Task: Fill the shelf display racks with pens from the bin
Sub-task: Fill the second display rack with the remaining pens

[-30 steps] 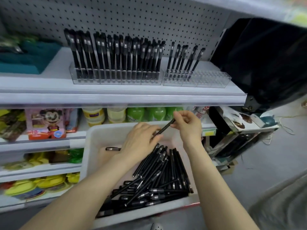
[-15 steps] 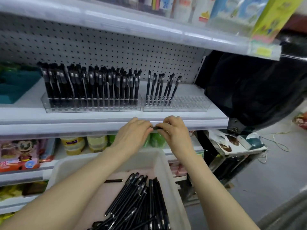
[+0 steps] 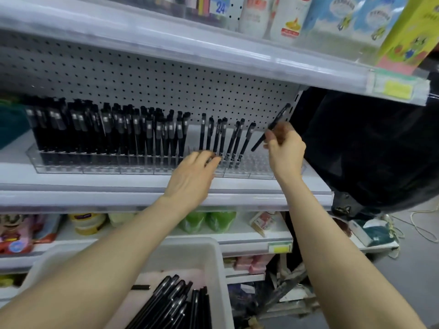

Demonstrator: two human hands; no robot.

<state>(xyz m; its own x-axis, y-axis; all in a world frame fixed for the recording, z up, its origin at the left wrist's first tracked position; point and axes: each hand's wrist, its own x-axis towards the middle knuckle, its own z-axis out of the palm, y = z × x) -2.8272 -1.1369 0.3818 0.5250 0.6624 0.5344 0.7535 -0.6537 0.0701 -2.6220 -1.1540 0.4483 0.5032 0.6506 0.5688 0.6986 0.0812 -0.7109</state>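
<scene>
Pinching a black pen [image 3: 270, 127] between thumb and fingers, the right hand [image 3: 285, 153] holds it tilted, upper end leaning right, just above the right part of the clear right rack [image 3: 260, 166]; its grip is closed on the pen. A few standing pens [image 3: 222, 136] lean in the left part of that rack. The left hand [image 3: 192, 176] reaches to the rack's front by the feet of those pens, fingers stretched out, grip open and holding nothing; blur hides whether the fingertips touch. Just beside it, the left rack [image 3: 95, 166] is packed with upright pens. Both racks sit on a white shelf [image 3: 118, 186] before a pegboard [image 3: 166, 86]. Below, a white bin [image 3: 215, 262] holds a heap of black pens [image 3: 175, 302]
</scene>
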